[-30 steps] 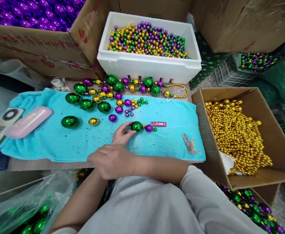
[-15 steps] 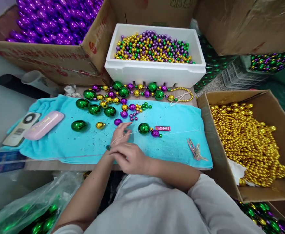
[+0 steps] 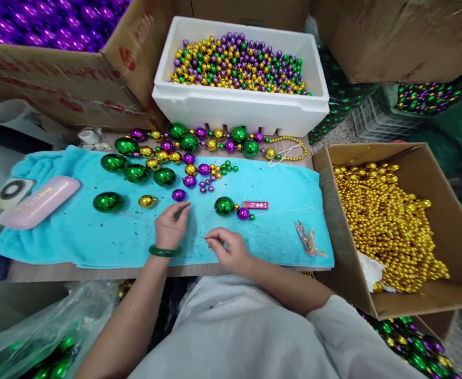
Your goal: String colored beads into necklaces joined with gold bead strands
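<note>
the short strand of beads (image 3: 242,213) lies on the blue towel (image 3: 270,242) that covers most of the surface (image 3: 57,271), to the right of its middle. its long axis goes nearly parallel to the front edge: the large green bead points to the left edge, and the small green bead points to the right edge, turned slightly to the front. from this small end a white thread (image 3: 286,210) runs toward the right edge. at the back edge stands a white foam box (image 3: 238,108), filled with small beads (image 3: 234,63) in gold, purple and green. near the left back corner is a cardboard box with purple beads (image 3: 57,26), and just beside the right edge an open carton (image 3: 432,300) holds gold bead strings (image 3: 392,226). below the front edge, on the left, a clear bag (image 3: 76,305) contains green pieces. both forearms come over the front edge, apart and not crossed. the left hand (image 3: 170,227) is bent inward, its thumb and forefinger close together; i cannot tell if they hold something. the right hand (image 3: 231,250) lies low in front of the strand, fingers pinched together on a thin thread end (image 3: 201,237), pointing to the left.
</note>
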